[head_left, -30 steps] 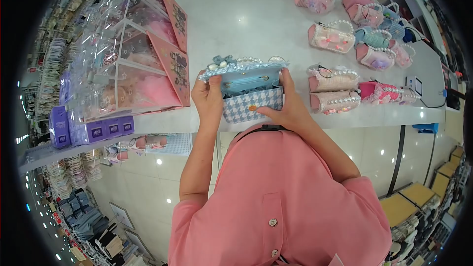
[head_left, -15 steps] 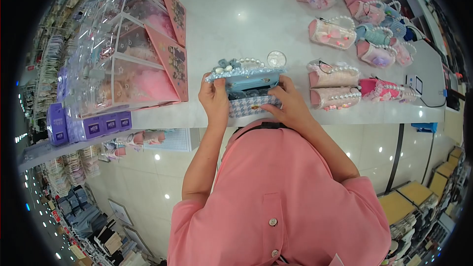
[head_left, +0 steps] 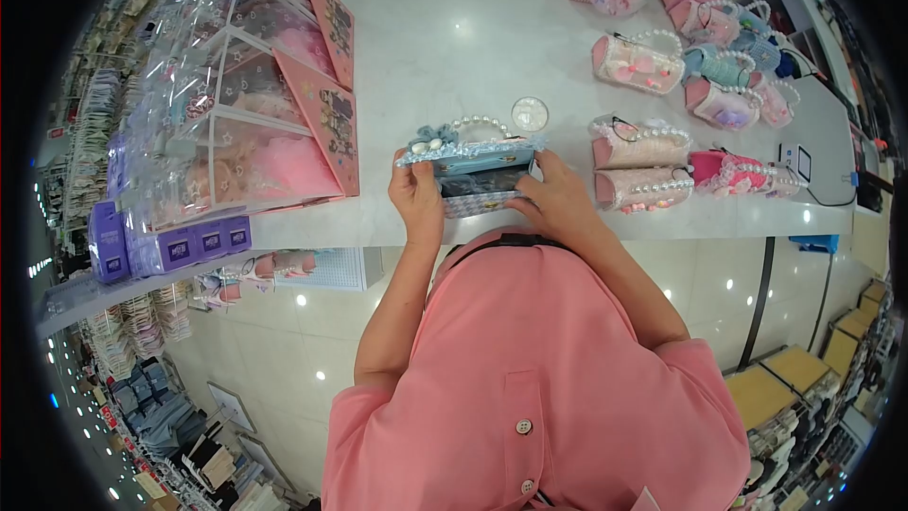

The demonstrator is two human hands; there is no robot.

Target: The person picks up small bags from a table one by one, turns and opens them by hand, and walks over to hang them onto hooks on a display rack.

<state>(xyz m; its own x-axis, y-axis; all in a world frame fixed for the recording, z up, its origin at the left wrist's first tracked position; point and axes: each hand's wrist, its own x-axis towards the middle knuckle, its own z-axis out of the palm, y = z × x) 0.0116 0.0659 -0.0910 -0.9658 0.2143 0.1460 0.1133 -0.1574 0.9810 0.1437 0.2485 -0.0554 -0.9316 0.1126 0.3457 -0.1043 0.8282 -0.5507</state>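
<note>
A small blue houndstooth handbag (head_left: 480, 202) sits at the counter's near edge, its light-blue flap raised and dark contents showing in the opening. My left hand (head_left: 416, 201) is closed on its left end, thumb up against the fluffy flap edge. My right hand (head_left: 558, 197) grips the right end, with fingers at the rim of the opening. A pearl handle (head_left: 482, 123) and a grey-blue bow with pearl beads (head_left: 431, 138) lie along the flap's far side. Just beyond the bag is a round clear container of white pieces (head_left: 530, 114).
Several pink and blue handbags (head_left: 639, 64) with pearl handles lie along the right of the white counter (head_left: 445, 47). Clear display boxes with pink panels (head_left: 317, 104) stack at the left, above purple packs (head_left: 203, 241). A small device with a screen (head_left: 802, 163) rests at the far right.
The bag has tilted, so less of its houndstooth front shows and its opening looks narrower. More of the pearl handle is visible behind the flap. Both hands have shifted slightly.
</note>
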